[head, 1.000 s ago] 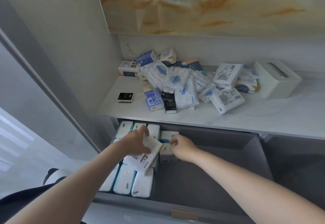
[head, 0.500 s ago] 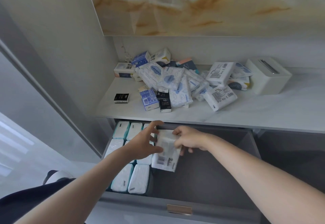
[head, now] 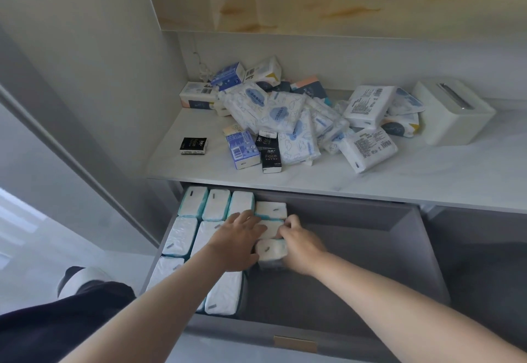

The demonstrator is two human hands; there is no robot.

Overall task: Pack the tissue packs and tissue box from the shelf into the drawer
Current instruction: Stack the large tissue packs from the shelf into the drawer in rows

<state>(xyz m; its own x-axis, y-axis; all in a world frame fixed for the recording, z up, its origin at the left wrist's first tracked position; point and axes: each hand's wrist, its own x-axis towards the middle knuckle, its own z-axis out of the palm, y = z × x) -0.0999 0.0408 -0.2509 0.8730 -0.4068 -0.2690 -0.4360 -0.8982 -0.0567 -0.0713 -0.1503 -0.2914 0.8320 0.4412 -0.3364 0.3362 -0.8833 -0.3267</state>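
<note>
my left hand [head: 236, 241] lies flat, fingers straight, against a white tissue pack [head: 271, 251] in the drawer [head: 342, 277]. my right hand [head: 299, 245] fingers curl round its other side.

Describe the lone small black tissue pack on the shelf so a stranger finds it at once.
Start at the pale marble-look shelf above the grey drawer. Left of the heap of white and blue tissue packs lies a small black pack, the only one touching nothing.

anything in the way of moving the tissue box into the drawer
Nothing visible does. The tissue box has bare shelf in front of it, and the open drawer below is bare on its right side.
</note>
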